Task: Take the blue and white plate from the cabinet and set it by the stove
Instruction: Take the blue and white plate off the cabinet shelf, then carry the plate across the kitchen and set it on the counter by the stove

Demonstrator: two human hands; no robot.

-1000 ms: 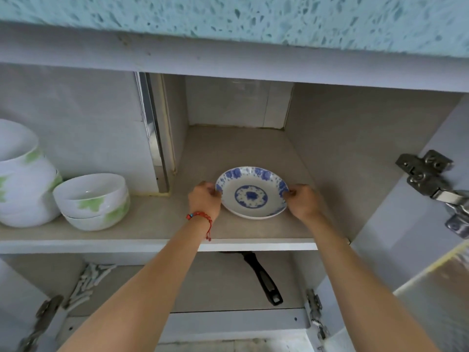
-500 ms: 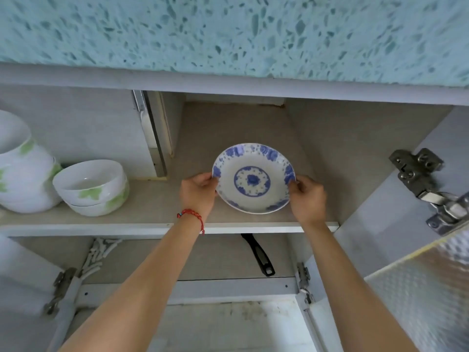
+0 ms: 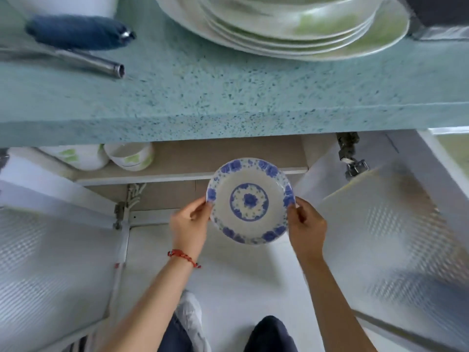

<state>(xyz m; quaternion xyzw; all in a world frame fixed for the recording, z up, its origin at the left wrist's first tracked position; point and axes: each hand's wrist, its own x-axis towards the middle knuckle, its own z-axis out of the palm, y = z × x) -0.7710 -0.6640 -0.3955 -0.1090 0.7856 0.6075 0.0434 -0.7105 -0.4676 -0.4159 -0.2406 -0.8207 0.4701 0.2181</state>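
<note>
While both hands pinch the round blue-and-white ceramic plate at opposite rims, I note the speckled teal tabletop lies above it.

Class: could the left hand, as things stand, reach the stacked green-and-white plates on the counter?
Probably not yet: the left hand grips the blue and white plate below the counter edge; the stacked plates sit above, unobstructed.

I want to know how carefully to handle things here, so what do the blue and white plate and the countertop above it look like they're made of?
Blue and white plate: looks like glazed ceramic or porcelain, with a smooth white surface and printed blue floral pattern; melamine can't be ruled out. It is gripped at its rim by the left hand and right hand. Countertop: seemingly terrazzo or speckled stone composite, teal with dark flecks.
</note>
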